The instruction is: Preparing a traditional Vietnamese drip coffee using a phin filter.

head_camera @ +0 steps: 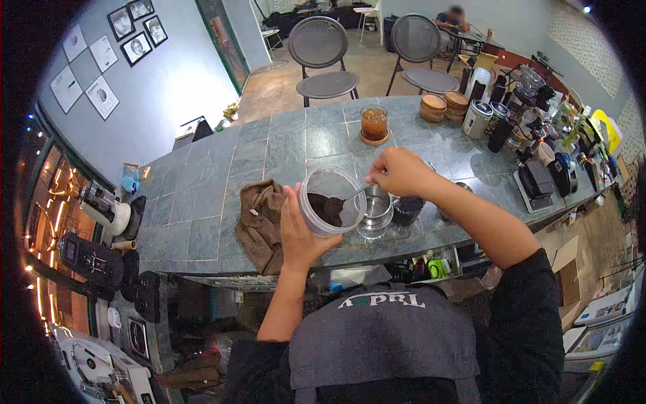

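Note:
My left hand [303,232] grips a clear plastic tub [332,177] and tilts it towards the right. Dark brown powder, which looks like ground coffee [325,208], lies in the lower part of the tub. Between the fingers of my right hand [398,171] is a metal spoon [357,192], its tip down in the powder. Just right of the tub stands a metal drip filter [376,204] on top of a clear glass [373,233]. A dark container [407,211] sits beside it, partly hidden by my right forearm. A crumpled brown cloth [260,222] lies left of my left hand.
On the tiled counter [197,197], a glass of amber drink [374,123] stands on a wooden coaster [374,137]. Farther right are stacked wooden coasters [433,107], canisters [477,119] and a black scale [537,183]. Two chairs [323,55] face the counter; a person [453,22] sits far behind.

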Motion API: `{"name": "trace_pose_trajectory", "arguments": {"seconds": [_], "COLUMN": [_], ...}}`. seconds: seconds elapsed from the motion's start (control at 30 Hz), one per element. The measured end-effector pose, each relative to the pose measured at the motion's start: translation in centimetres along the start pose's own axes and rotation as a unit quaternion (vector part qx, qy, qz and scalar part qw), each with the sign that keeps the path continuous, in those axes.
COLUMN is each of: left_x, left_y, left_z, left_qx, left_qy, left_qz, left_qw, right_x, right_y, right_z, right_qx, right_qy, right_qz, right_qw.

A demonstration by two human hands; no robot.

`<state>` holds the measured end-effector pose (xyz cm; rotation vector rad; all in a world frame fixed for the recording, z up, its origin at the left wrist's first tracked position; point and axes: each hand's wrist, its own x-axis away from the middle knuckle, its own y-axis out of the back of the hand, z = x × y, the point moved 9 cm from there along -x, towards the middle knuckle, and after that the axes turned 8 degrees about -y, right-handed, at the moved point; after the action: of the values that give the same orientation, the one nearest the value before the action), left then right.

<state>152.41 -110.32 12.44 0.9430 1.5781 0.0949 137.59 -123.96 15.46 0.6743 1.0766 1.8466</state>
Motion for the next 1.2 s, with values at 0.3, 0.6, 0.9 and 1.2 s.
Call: {"name": "trace_pose_trajectory", "arguments": {"seconds": [0.3, 0.6, 0.9, 1.2], "left_x": [-0.3, -0.2, 0.8, 1.7], "left_y": [-0.4, -1.0, -0.7, 0.3], "left_z": [-0.6, 0.0, 1.6, 4.0], "left_qx": [-0.011, -0.022, 0.009, 0.006], "left_qy": [-0.014, 0.006, 0.069, 0.12], "left_qz": [0.011, 0.02, 0.013, -0.008], "left_qw": [1.0, 1.0, 0.998, 0.993], "right_x": [-0.2, -0.3, 0.2, 4.0], "right_y": [-0.2, 2.1, 3.1, 1.1], "right_z": [-1.7, -3.3, -7.7, -5.2], "right_qx": [-0.002, -0.045, -0.101, 0.076], "right_qy": [-0.012, 0.004, -0.054, 0.036], "right_qz": [0.024, -0.002, -0.009, -0.172], "right_qw": [1.0, 0.999, 0.993, 0.982]}}
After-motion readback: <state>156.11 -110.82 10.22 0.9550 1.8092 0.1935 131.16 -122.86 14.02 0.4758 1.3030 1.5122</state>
